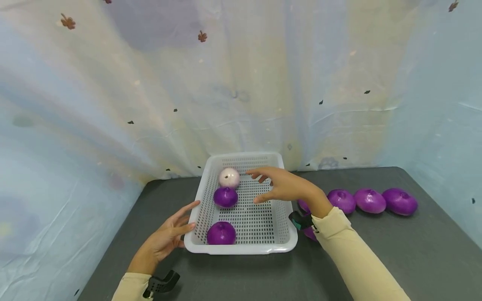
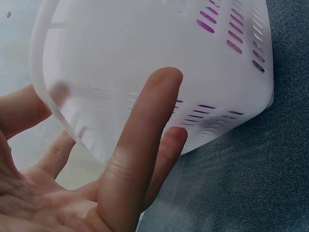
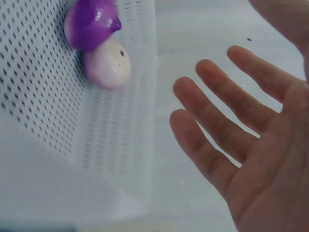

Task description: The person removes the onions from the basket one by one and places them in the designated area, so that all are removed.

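Note:
A white perforated plastic basket [image 1: 257, 249] stands on the dark table. Inside, along its left side, are a pale pinkish-white onion [image 1: 229, 178], a purple onion [image 1: 226, 197] touching it, and another purple onion [image 1: 221, 233] near the front. My left hand [image 1: 165, 238] is at the basket's left wall, its fingers fairly straight and fingertips right at the rim; the left wrist view shows fingers [image 2: 140, 130] spread beside the white plastic. Over the basket's right half hovers my right hand [image 1: 282, 184], fingers spread and nothing held. In the right wrist view its palm [image 3: 275, 169] faces the camera.
Right of the basket, purple onions [image 1: 370, 201] sit in a row, some partly hidden behind my right wrist. The dark table [image 1: 233, 278] reaches to a pale patterned curtain [image 1: 241, 83] at the back and sides.

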{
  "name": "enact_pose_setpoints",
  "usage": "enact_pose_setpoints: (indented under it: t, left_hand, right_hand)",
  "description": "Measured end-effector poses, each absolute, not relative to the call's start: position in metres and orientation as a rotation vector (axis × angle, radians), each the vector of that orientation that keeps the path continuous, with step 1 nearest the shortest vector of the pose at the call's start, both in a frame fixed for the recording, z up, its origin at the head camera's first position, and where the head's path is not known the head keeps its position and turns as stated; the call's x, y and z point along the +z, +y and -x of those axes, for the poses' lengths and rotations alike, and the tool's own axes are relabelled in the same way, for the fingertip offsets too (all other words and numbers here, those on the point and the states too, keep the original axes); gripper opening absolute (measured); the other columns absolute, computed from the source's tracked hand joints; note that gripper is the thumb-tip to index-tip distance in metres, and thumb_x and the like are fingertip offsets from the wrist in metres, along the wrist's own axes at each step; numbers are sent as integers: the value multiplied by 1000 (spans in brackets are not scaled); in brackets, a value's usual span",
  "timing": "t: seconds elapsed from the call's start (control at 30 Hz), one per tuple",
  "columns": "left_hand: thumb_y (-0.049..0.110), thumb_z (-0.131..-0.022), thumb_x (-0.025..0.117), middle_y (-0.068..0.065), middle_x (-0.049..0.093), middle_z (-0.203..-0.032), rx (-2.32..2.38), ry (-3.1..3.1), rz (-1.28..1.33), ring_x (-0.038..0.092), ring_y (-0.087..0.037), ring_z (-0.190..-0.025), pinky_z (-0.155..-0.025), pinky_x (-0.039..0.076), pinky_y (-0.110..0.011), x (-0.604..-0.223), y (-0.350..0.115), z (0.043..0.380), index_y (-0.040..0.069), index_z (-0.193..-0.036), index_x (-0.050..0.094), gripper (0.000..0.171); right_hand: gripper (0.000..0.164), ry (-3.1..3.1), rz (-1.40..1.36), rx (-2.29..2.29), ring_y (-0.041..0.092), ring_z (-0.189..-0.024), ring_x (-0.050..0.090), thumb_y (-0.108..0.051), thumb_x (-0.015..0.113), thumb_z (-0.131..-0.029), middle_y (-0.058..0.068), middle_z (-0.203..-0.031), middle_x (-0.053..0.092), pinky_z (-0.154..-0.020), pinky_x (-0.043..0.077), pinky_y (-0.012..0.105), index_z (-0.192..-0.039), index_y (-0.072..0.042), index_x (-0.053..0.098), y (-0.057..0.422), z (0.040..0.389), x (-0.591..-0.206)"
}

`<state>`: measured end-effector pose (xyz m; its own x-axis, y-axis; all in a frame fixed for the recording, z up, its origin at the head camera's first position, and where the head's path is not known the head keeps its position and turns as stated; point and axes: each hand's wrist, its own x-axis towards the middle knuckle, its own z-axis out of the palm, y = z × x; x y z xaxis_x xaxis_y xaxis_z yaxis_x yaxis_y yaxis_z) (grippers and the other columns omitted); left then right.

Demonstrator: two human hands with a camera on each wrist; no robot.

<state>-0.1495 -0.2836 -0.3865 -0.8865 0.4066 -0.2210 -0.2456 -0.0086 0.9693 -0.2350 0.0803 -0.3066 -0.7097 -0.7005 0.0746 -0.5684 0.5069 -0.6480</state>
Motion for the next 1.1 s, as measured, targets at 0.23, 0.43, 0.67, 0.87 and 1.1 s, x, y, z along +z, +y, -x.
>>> enact_pose_setpoints:
  t: [0.23, 0.43, 0.67, 0.87, 1.1]
  left_hand:
    - [12, -98, 51, -11, 41, -144, 1943, 1828, -161, 61, -28, -113, -76, 56, -51, -386, -284, 149, 30, -152, 18, 66]
    - [12, -98, 51, -9, 43, -143, 1946, 1830, -127, 61, -27, -112, -77, 55, -51, -385, -284, 149, 32, -152, 19, 66]
    - [13, -98, 53, -11, 38, -147, 1933, 1864, -77, 61, -27, -113, -75, 56, -50, -386, -282, 150, 34, -151, 22, 65]
    - [14, -97, 53, -14, 31, -150, 1930, 1861, -68, 60, -28, -114, -73, 57, -48, -386, -281, 152, 35, -151, 22, 65]
    - [13, -98, 52, -12, 32, -149, 1920, 1851, -91, 61, -27, -113, -74, 57, -46, -386, -283, 152, 36, -151, 20, 66]
  right_hand:
    - [75, 2492, 1102, -1056, 19, -125, 51, -43, 75, -80, -1, -139, 50, -102, 44, 43, -144, -26, 39, 63, 252, -320]
    - [77, 2494, 1101, -1071, 20, -124, 51, -44, 75, -79, -2, -142, 49, -99, 47, 43, -144, -24, 40, 46, 262, -325]
    - [80, 2469, 1069, -1078, 23, -131, 47, -44, 75, -79, -1, -148, 44, -105, 43, 44, -146, -23, 37, 27, 271, -336]
    - [82, 2480, 1001, -1043, 27, -136, 43, -45, 75, -78, 1, -150, 41, -110, 36, 48, -146, -19, 38, 12, 279, -349]
    - [86, 2497, 914, -958, 25, -137, 41, -49, 76, -76, 6, -148, 44, -111, 35, 47, -147, -20, 36, -4, 282, -359]
